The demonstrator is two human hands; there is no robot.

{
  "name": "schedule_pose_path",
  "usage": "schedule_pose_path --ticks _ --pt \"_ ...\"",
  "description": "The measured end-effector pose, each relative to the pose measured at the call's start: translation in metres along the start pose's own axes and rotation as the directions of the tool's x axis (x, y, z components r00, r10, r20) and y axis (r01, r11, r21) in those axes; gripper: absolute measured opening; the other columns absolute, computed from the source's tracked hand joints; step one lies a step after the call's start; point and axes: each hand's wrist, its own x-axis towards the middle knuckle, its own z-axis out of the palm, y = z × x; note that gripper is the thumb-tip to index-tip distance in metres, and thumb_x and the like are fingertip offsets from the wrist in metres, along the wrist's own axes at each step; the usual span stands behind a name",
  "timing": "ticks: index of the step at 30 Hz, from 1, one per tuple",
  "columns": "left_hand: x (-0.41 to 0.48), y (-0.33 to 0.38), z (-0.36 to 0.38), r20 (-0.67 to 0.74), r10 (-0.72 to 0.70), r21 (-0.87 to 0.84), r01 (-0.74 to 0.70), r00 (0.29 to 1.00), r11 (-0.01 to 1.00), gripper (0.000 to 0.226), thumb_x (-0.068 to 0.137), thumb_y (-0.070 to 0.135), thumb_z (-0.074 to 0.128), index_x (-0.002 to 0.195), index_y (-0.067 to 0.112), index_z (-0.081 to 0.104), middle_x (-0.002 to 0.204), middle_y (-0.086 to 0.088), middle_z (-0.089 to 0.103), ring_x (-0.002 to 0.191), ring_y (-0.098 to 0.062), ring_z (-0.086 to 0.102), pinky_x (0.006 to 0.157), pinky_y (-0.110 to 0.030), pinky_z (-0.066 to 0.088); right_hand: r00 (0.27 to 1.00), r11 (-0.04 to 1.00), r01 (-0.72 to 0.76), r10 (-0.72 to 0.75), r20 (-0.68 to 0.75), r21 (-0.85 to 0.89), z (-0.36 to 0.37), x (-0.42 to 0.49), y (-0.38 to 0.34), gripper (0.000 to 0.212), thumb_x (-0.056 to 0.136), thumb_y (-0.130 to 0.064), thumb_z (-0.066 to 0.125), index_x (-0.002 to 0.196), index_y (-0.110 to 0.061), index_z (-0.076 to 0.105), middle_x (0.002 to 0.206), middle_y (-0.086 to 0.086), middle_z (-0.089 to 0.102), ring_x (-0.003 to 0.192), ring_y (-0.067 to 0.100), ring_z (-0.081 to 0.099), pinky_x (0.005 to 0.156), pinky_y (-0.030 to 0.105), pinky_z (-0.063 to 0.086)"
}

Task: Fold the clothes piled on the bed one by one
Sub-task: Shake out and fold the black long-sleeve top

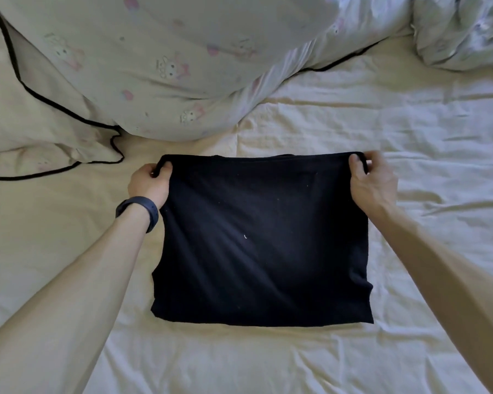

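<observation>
A black garment (pixel 262 240) lies folded into a flat rectangle on the cream bed sheet (pixel 410 137), in the middle of the view. My left hand (pixel 150 183) pinches its far left corner, thumb on top of the cloth. My right hand (pixel 372 180) pinches the far right corner the same way. The garment's near edge rests flat on the sheet. A dark band sits on my left wrist.
A pale duvet (pixel 154 66) with small cartoon prints is bunched at the far left and centre. A cream cover with black piping (pixel 26 123) lies at the left. More crumpled bedding (pixel 461 32) sits at the far right corner.
</observation>
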Motion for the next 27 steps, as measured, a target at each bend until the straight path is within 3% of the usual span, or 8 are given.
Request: schedule_pose_path --ticks 3,6,10,12,15,18,23,27 --pt "0.006 -0.002 0.007 0.001 0.011 0.028 -0.011 1.0 1.0 0.038 0.099 0.05 0.051 0.095 0.014 0.062 0.081 -0.001 0.059 0.082 -0.03 0.055 0.072 -0.032 0.038 0.999 0.999 -0.034 0.034 0.006 -0.007 0.006 0.01 0.004 0.021 0.102 -0.053 0.048 0.107 -0.033 0.053 0.091 -0.012 0.059 0.075 0.0 0.054 0.063 0.023 0.04" --pt "0.007 -0.006 0.011 -0.006 0.013 0.025 -0.013 1.0 1.0 0.038 0.097 0.056 0.05 0.098 0.019 0.061 0.088 0.002 0.06 0.085 -0.027 0.057 0.075 -0.031 0.039 0.998 0.998 -0.057 0.057 -0.005 0.031 0.008 0.012 0.004 0.027 0.099 -0.058 0.051 0.107 -0.033 0.056 0.093 -0.014 0.062 0.079 0.001 0.057 0.064 0.023 0.043" --pt "-0.023 -0.022 0.008 0.004 -0.024 -0.06 0.024 1.0 0.998 0.045 0.088 0.07 0.052 0.108 0.03 0.053 0.09 0.021 0.057 0.08 -0.005 0.055 0.069 -0.024 0.039 0.989 0.98 -0.141 0.133 0.06 0.144 -0.003 -0.02 0.012 0.056 0.08 -0.078 0.06 0.115 -0.034 0.058 0.105 -0.011 0.068 0.092 0.01 0.068 0.079 0.033 0.053" --pt "-0.053 -0.043 -0.003 -0.032 -0.041 -0.084 0.038 0.999 0.996 0.052 0.086 0.072 0.054 0.116 0.03 0.051 0.092 0.021 0.059 0.086 -0.007 0.059 0.071 -0.023 0.042 0.98 0.967 -0.193 0.18 0.09 0.167 -0.015 -0.056 0.024 0.067 0.074 -0.081 0.065 0.121 -0.035 0.053 0.109 -0.01 0.068 0.094 0.008 0.068 0.079 0.032 0.054" --pt "-0.106 -0.082 -0.019 -0.122 -0.049 -0.07 0.041 0.991 0.997 0.051 0.086 0.066 0.057 0.115 0.025 0.05 0.107 0.006 0.06 0.095 -0.016 0.062 0.077 -0.03 0.05 0.968 0.962 -0.251 0.246 0.054 0.11 -0.032 -0.123 0.055 0.065 0.075 -0.075 0.07 0.122 -0.036 0.048 0.107 -0.013 0.066 0.095 0.003 0.065 0.081 0.031 0.053" --pt "-0.162 -0.108 -0.023 -0.022 -0.114 0.021 0.115 0.993 0.993 0.041 0.088 0.064 0.056 0.099 0.025 0.052 0.103 0.003 0.062 0.09 -0.017 0.062 0.068 -0.027 0.044 0.934 0.934 -0.354 0.352 0.057 0.044 -0.041 -0.187 0.083 0.052 0.083 -0.066 0.071 0.118 -0.033 0.051 0.108 -0.01 0.066 0.096 0.002 0.063 0.085 0.035 0.051" --pt "-0.205 -0.124 -0.021 0.089 -0.341 0.108 0.331 0.936 0.937 0.04 0.09 0.057 0.059 0.104 0.02 0.055 0.118 -0.003 0.048 0.092 -0.027 0.057 0.076 -0.033 0.043 0.871 0.874 -0.485 0.486 0.075 -0.031 -0.04 -0.235 0.097 0.044 0.093 -0.059 0.063 0.111 -0.019 0.061 0.104 -0.001 0.066 0.098 0.022 0.065 0.088 0.043 0.053" --pt "-0.206 -0.129 -0.022 0.132 -0.543 -0.042 0.552 0.829 0.833 0.052 0.087 0.059 0.063 0.113 0.016 0.051 0.115 -0.01 0.056 0.087 -0.028 0.061 0.074 -0.036 0.053 0.794 0.737 -0.605 0.584 0.167 0.302 -0.032 -0.227 0.09 0.037 0.102 -0.036 0.06 0.113 -0.002 0.055 0.105 0.012 0.058 0.085 0.021 0.066 0.071 0.032 0.058"
